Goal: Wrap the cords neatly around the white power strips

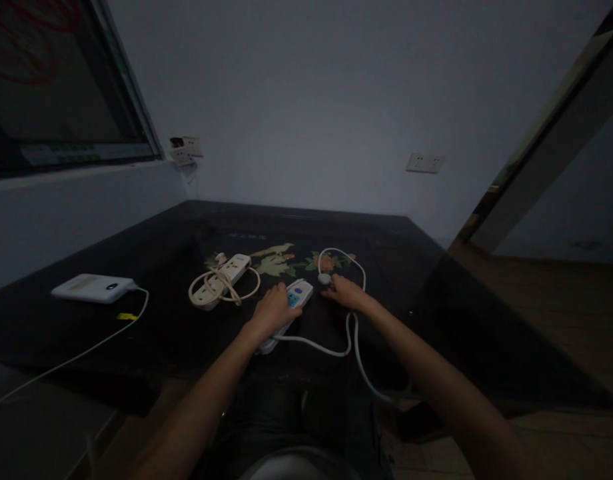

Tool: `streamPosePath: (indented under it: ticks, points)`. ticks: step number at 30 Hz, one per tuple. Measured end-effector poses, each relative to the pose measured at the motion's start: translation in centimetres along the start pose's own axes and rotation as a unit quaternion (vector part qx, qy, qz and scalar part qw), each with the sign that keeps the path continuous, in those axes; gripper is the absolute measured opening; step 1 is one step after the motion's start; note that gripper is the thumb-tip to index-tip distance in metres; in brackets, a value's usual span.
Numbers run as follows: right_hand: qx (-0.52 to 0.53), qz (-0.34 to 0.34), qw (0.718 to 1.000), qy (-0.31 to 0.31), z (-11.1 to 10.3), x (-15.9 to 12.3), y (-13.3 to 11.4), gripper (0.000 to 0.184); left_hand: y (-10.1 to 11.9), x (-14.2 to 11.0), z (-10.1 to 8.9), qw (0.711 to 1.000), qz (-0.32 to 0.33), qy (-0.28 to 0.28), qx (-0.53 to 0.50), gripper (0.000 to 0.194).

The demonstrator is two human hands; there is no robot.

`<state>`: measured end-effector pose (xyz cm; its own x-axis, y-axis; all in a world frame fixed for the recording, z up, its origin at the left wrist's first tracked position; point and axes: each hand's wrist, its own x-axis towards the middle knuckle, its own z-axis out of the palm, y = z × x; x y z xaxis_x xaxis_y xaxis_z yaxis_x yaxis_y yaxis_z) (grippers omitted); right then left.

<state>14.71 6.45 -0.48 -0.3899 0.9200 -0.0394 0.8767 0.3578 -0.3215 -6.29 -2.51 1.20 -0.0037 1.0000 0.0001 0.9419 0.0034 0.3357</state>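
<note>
My left hand point(276, 309) is closed around the middle of a white power strip point(302, 291) with blue socket faces, which lies at a slant on the dark table. Part of the strip is hidden under the fingers. To its right, my right hand point(344, 292) has its fingers on a white plug point(325, 279) at the end of a white cord point(364, 273). That cord loops behind the plug, runs under my right forearm and hangs off the front edge. Another stretch of it leads back to the strip's near end.
A second power strip point(235, 267) with its cord wound around it lies left of my left hand. At the far left is a white power bank-like box point(94, 288) with a thin cable and yellow tag point(126, 317). Sockets point(425, 163) are on the wall behind the table point(306, 223).
</note>
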Motion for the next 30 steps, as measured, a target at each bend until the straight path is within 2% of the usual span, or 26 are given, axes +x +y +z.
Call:
streamPosePath:
  ticks: [4, 7, 11, 15, 17, 20, 24, 26, 28, 30]
  points:
    - [-0.019, 0.005, 1.0, -0.008, 0.6, -0.2, -1.6, 0.025, 0.1, -0.1, 0.1, 0.999, 0.033, 0.025, -0.021, 0.044]
    - [-0.001, 0.001, 1.0, -0.004, 0.2, -0.3, -2.0, 0.024, -0.4, -0.1, -0.1, 0.997, 0.047, 0.029, -0.049, 0.042]
    - [0.063, -0.007, 0.998, 0.001, -1.6, -0.4, -1.7, 0.014, -1.6, 0.3, -0.5, 0.988, 0.07, 0.048, -0.129, 0.048]
    - [0.173, -0.002, 0.985, 0.017, -4.7, -1.1, -0.5, 0.01, -2.7, 0.7, -0.8, 0.975, 0.085, 0.063, -0.197, 0.063]
    - [0.345, 0.014, 0.937, 0.051, -6.6, -1.6, 0.1, 0.013, -3.0, 0.4, -0.9, 0.975, 0.084, 0.049, -0.202, 0.061]
    - [0.571, 0.03, 0.813, 0.11, -9.2, -2.0, 0.7, 0.022, -2.9, -0.6, -1.1, 0.972, 0.077, 0.008, -0.223, 0.058]
    - [0.728, 0.081, 0.633, 0.251, -11.6, -1.5, 0.7, 0.027, -1.5, -2.1, -0.7, 0.956, 0.073, -0.056, -0.278, 0.065]
    - [0.766, 0.068, 0.56, 0.31, -12.3, -0.9, 0.4, 0.03, -0.4, -2.4, -0.1, 0.947, 0.093, -0.076, -0.299, 0.07]
    - [0.781, 0.035, 0.513, 0.354, -12.6, 0.1, -0.1, 0.031, 1.0, -2.5, 0.7, 0.935, 0.133, -0.086, -0.317, 0.073]
    - [0.775, 0.019, 0.504, 0.381, -12.5, 1.4, -0.8, 0.031, 2.6, -2.5, 1.4, 0.923, 0.194, -0.085, -0.321, 0.074]
